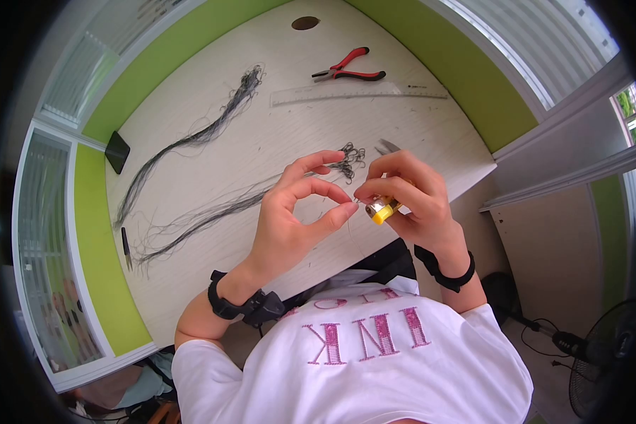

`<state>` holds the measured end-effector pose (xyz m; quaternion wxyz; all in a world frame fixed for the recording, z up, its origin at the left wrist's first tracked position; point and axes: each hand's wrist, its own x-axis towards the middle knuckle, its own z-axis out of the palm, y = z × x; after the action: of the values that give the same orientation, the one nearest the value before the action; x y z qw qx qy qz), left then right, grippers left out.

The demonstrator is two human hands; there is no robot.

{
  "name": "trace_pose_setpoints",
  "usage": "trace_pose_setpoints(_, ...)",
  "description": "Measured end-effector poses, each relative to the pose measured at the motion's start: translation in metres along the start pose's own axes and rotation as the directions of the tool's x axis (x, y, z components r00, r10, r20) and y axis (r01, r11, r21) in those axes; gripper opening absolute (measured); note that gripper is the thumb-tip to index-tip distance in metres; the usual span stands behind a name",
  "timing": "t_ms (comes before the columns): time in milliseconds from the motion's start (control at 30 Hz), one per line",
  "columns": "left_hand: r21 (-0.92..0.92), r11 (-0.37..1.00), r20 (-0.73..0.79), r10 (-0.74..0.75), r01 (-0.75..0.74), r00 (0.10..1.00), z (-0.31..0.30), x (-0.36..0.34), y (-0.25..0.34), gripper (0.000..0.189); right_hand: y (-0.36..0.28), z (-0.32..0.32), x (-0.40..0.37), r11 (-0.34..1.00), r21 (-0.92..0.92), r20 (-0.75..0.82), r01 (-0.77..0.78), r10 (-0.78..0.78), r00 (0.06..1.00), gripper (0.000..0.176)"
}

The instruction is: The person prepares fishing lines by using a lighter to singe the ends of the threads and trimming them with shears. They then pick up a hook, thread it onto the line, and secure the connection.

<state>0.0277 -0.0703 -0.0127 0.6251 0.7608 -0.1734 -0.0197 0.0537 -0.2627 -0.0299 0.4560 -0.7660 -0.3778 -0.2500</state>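
Note:
My left hand [297, 205] pinches thumb and index fingertip on a fine fishing line [350, 230], whose thin end trails down toward the table edge. My right hand [413, 201] is closed around a small yellow-and-clear device [381, 211] with a metallic tip. The fingertips of both hands nearly meet at this tip, where a tiny piece of metal shows. Just beyond my left fingers lie dark fish hooks [351, 168] at the head of a bundle of snelled lines [222, 208]. Silver scissor blades [386, 147] stick out behind my right hand.
A second bundle of hooked lines [205, 134] lies at the back left. Red-handled pliers [350, 68] rest beside a clear ruler [360, 94]. Along the left edge are a black phone-like slab [117, 152] and a slim black-handled tool [126, 247]. Green panels [445, 67] border the table.

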Motion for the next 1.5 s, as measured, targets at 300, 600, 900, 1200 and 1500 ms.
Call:
trace_pose_setpoints(300,0.208,0.969,-0.026,0.139,-0.131,0.99,0.002,0.001,0.009,0.008,-0.001,0.001,-0.003,0.976,0.184,0.043,-0.114,0.107,0.993,0.027)
trace_pose_setpoints(600,0.443,0.85,-0.049,0.342,-0.286,0.939,0.003,0.003,0.013,0.012,-0.004,0.001,-0.006,0.932,0.295,0.105,-0.211,0.188,0.977,0.026)
trace_pose_setpoints(900,0.467,0.832,-0.029,0.352,-0.298,0.936,0.002,0.003,0.014,0.01,-0.006,-0.001,-0.003,0.941,0.271,0.141,-0.201,0.168,0.976,0.022)
trace_pose_setpoints(1200,0.097,0.995,0.011,0.026,-0.026,1.0,0.002,0.0,-0.006,0.009,-0.006,-0.001,-0.004,0.791,0.398,0.225,-0.464,0.407,0.886,0.012)
trace_pose_setpoints(1500,-0.469,0.717,0.31,-0.413,0.515,0.857,-0.045,-0.02,0.007,0.019,0.017,0.001,-0.006,0.683,0.476,0.095,-0.554,0.586,0.805,0.016)
